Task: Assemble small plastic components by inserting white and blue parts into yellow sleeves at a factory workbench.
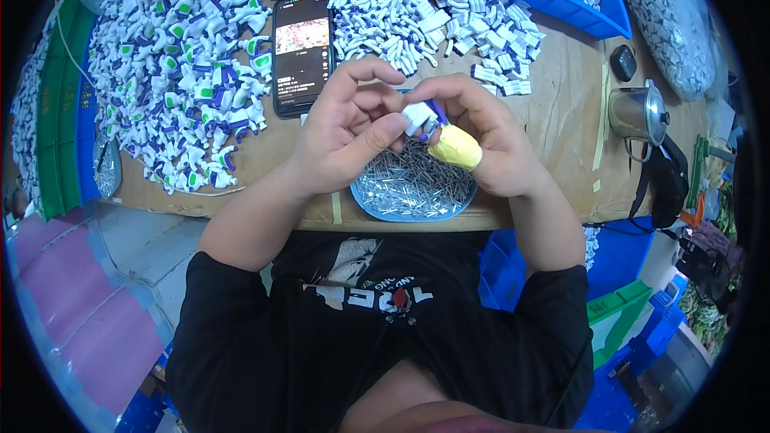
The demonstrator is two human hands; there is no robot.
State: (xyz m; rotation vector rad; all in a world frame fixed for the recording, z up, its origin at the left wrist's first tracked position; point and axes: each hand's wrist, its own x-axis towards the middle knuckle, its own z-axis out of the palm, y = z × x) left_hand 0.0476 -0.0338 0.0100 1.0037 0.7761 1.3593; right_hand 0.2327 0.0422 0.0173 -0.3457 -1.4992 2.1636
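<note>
Over a blue bowl of small metal pins, both my hands meet around a small white and purple plastic part. My left hand grips the part's left side between thumb and fingers. From the other side, my right hand pinches it; a yellow cover wraps the right thumb. The fingers hide some of the part, so its exact shape cannot be told.
A phone lies beyond my left hand. White, purple and green parts pile at left, with white pieces beyond. Blue bins stand at the back. At right are a metal cup, a black case and a filled plastic bag.
</note>
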